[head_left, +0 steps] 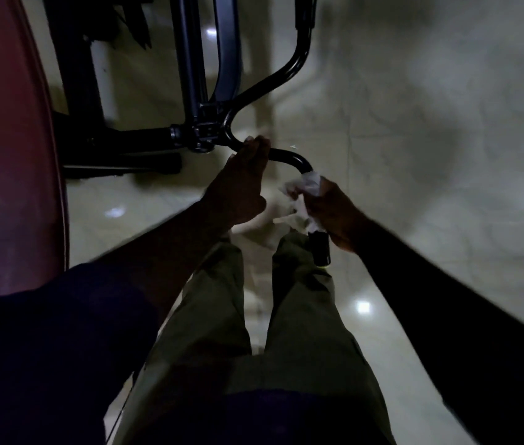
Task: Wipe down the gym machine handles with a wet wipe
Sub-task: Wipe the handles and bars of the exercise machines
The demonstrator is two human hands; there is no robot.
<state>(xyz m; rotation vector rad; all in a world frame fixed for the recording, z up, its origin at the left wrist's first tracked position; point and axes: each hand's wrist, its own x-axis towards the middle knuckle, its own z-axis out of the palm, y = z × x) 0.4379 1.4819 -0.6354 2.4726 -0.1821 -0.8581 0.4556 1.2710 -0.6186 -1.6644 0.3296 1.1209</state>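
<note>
Two hands: left hand (238, 184) on one curved black metal handle (289, 155), right hand (334, 210) holding one crumpled white wet wipe (305, 184).

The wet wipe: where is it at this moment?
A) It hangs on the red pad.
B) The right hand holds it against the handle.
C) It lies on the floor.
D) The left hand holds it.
B: the right hand is curled round the white wipe on the black handle, while the left hand holds the curved bar nearer the machine.
</note>
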